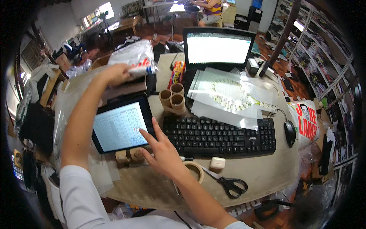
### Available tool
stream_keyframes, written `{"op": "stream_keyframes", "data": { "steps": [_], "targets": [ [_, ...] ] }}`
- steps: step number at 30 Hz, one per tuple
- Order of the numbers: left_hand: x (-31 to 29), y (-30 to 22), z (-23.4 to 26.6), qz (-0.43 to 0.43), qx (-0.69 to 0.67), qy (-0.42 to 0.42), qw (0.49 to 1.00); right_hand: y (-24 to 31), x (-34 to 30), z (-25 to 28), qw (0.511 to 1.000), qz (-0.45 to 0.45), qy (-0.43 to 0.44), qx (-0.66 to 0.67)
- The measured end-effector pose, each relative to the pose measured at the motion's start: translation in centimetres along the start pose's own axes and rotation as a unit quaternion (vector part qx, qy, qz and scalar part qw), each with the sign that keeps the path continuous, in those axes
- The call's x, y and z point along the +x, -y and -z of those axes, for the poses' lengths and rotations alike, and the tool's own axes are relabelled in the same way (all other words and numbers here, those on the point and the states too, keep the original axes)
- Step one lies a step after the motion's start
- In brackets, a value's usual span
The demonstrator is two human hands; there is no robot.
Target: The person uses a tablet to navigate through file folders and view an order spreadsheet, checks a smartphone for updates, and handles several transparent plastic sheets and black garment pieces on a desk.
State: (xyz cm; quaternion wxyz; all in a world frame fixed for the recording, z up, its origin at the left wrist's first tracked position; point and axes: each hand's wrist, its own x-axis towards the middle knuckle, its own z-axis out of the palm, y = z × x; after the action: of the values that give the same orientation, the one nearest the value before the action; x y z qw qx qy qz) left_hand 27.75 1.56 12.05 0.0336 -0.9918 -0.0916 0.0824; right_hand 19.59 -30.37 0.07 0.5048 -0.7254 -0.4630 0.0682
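Note:
My left hand (pixel 118 74) reaches across to the far left of the desk. Its fingers are curled at the edge of a white plastic-wrapped package (pixel 131 53) with red and blue print; the fingertips are partly hidden. My right hand (pixel 164 154) is open, fingers spread, with the index fingertip at the screen of a black-framed tablet (pixel 118 128). That screen shows a table with handwritten-looking blue and red marks. Below the tablet, close to my right thumb, lie short brown cardboard rolls (pixel 135 154).
A black keyboard (pixel 221 135) lies before a monitor (pixel 219 47), with plastic sheets (pixel 232 93) between. Cardboard tubes (pixel 176 100) stand beside the tablet. Near me are tape (pixel 199 172), scissors (pixel 232 187) and a white case (pixel 217 163). A mouse (pixel 289 133) sits right.

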Motion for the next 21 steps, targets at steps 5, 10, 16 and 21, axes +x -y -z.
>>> {"op": "stream_keyframes", "data": {
  "steps": [5, 10, 16, 21],
  "targets": [
    [2.1, 6.0, 3.9, -0.016, -0.153, -0.157, 0.976, 0.4, 0.0, 0.3, 0.999, -0.021, 0.014, 0.032],
    [3.9, 13.2, 8.0, 0.114, -0.137, -0.421, 0.889, 0.8, 0.1, 0.2, 0.999, -0.011, 0.021, 0.048],
    [3.0, 5.0, 12.1, 0.186, -0.072, -0.486, 0.851, -0.3, 0.2, 0.6, 1.0, -0.001, -0.007, 0.012],
    [-0.1, 0.1, 7.4, 0.006, -0.06, -0.114, 0.992, 0.3, -0.1, 0.3, 0.999, -0.005, 0.002, 0.035]
  ]
}}
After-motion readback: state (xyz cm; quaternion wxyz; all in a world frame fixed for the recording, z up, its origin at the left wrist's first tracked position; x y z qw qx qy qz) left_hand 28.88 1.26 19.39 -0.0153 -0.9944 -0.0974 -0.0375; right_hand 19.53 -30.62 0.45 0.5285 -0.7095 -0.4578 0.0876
